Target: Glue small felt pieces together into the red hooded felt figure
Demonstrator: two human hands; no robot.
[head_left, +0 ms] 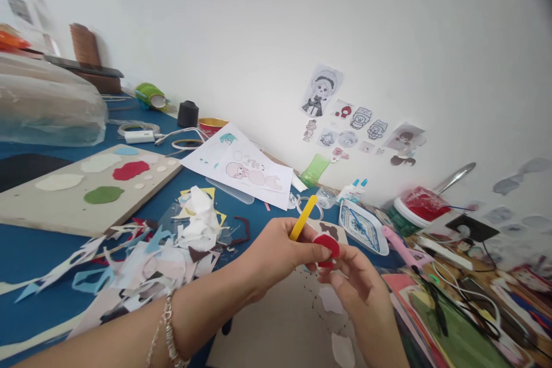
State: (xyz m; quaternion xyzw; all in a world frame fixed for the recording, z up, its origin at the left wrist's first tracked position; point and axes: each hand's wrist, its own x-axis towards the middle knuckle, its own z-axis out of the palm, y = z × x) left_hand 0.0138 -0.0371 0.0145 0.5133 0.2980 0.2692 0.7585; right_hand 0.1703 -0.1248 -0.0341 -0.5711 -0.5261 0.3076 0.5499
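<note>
Red foam or soft clay, hard to tell which, forms the small disc [326,247] held between both hands above a blue table [30,259]. The fingers [317,251] of the left hand [280,256] are closed narrowly around a yellow craft stick [303,218], whose free end tilts up and away from the disc, and their tips reach the disc's left edge. The fingers [340,282] of the right hand [357,290] curl in a tight pinch under the disc's lower edge. A silver chain bracelet [170,328] circles the left wrist.

Just below the disc lies a pale card [293,322], with white cutouts on it. To the disc's left, a heap of paper scraps [159,264] spreads over the table, and farther left is a board [86,190] bearing red, green and cream patches. Beyond the disc is a sheet of pastel sketches [254,169], and to its right is a blue-and-white tray [362,227].

With so narrow a pinch, the disc could slip and drop onto the card or roll toward the scraps. If it is soft, firm fingertips could dent or warp it, and any tacky surface could pick up paper bits. The stick could also swing into the disc and mark it.
</note>
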